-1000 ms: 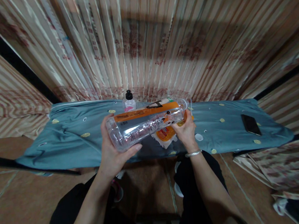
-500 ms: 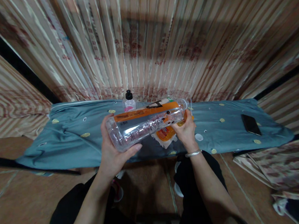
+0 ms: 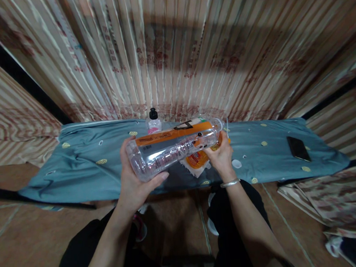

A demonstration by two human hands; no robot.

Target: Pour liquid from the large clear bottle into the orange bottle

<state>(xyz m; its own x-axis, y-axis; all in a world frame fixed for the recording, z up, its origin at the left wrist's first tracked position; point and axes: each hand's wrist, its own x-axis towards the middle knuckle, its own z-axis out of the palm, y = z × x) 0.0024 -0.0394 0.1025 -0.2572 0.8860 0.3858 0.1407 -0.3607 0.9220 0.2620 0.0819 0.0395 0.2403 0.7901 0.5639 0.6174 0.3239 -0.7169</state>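
My left hand point(image 3: 136, 177) is wrapped around the base of a large clear plastic bottle point(image 3: 172, 144) with an orange and grey label. This bottle lies almost level in the air, its neck towards the right. My right hand point(image 3: 222, 156), with a silver bangle at the wrist, is closed beneath that neck. It appears to grip a smaller orange-labelled bottle point(image 3: 198, 160) with yellowish contents, mostly hidden behind the clear one. Under the orange bottle is a white tissue point(image 3: 197, 173). Whether the two bottle mouths touch cannot be made out.
A bottle with a black cap point(image 3: 153, 121) stands at the back of the blue cloth-covered table point(image 3: 83, 163). A round white disc point(image 3: 236, 164) lies right of my right hand. Farther right is a dark phone point(image 3: 298, 148). Striped curtains point(image 3: 169, 46) hang behind and beside the table.
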